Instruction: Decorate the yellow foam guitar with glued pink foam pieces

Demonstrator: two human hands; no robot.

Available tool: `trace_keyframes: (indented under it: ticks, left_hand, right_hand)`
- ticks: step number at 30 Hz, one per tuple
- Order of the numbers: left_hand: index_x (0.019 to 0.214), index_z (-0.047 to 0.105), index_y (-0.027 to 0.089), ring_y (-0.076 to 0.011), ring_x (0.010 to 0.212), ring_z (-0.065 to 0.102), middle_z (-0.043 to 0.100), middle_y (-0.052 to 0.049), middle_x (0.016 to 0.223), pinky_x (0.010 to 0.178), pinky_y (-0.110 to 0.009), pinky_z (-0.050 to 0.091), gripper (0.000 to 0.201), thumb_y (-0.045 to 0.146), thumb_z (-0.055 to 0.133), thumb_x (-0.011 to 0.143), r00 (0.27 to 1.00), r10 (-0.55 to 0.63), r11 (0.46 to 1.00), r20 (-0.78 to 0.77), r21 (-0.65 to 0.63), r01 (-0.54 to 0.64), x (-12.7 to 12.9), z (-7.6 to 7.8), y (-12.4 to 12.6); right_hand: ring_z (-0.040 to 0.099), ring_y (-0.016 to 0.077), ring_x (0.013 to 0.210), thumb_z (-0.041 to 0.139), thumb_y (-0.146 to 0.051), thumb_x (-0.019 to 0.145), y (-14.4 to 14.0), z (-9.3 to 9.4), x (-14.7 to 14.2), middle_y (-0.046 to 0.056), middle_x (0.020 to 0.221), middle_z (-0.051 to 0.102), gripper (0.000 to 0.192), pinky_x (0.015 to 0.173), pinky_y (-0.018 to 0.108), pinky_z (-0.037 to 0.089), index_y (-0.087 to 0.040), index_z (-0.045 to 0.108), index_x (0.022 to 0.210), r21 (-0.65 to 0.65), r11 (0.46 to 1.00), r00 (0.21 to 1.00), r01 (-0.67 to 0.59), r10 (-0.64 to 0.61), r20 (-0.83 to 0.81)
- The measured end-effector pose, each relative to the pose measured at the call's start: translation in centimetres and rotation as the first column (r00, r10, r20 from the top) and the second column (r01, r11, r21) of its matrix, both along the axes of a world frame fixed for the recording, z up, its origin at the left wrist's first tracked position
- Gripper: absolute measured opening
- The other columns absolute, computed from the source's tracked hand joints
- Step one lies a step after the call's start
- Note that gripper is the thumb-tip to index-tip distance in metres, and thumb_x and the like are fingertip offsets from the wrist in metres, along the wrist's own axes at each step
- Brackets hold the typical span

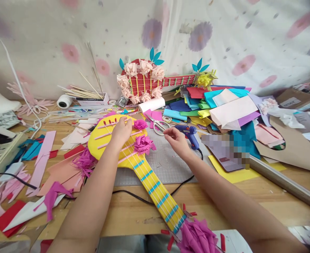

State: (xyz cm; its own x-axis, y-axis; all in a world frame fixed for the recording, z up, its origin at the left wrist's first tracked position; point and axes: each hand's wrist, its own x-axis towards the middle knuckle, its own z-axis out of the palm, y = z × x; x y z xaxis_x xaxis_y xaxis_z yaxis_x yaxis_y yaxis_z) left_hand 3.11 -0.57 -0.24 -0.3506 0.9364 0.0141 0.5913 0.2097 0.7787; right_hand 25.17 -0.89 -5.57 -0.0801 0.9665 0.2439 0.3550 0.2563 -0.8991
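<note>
Left hand (pixel 121 130) lay flat, fingers spread, on the yellow guitar (pixel 109 146). Right hand (pixel 176 137) pinched toward the scissors (pixel 158 125), beside the glue gun (pixel 190 134); whether it gripped them was unclear.

Both bare forearms reach forward. The left hand (pixel 121 131) lies palm down, fingers curled. The right hand (pixel 176 139) hovers slightly raised, thumb and forefinger pinched together.

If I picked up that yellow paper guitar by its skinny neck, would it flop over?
Probably a bit. The yellow guitar looks cut from flat craft sheet, so its long neck may bend under the wider body. It likely weighs little. The pink paper flowers stuck on it look crushable, so hold gently. The left hand is pressing flat on the body.
</note>
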Motion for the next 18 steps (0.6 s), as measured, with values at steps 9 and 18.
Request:
trace_keyframes:
  ticks: [9, 18]
  left_hand:
    - [0.103, 0.057, 0.018, -0.0264, 0.097, 0.062, 0.07, -0.009, 0.084, 0.087, -0.039, 0.042, 0.041, 0.049, 0.04, 0.081, 0.987, -0.049, 0.998, 0.154, 0.05, 0.041, -1.5, -0.9, 1.0]
    - [0.106, 0.059, 0.017, -0.0237, 0.099, 0.062, 0.072, -0.007, 0.081, 0.084, -0.036, 0.044, 0.046, 0.053, 0.044, 0.079, 0.976, -0.043, 0.998, 0.215, 0.063, 0.03, -3.0, -0.2, 0.5]
  right_hand:
    - [0.055, 0.0175, 0.069, 0.045, -0.022, 0.067, 0.3, -3.4, 1.0, 0.002, 0.076, 0.06, 0.013, 0.068, 0.033, 0.044, -0.021, 0.055, 0.076, -0.008, 0.998, 0.993, 0.065, -0.064, 0.101]
    - [0.055, 0.0172, 0.071, 0.044, -0.02, 0.067, 0.0, -3.3, 1.0, 0.002, 0.078, 0.06, 0.015, 0.068, 0.032, 0.043, -0.02, 0.056, 0.076, 0.025, 0.999, 0.976, 0.037, -0.042, 0.213]
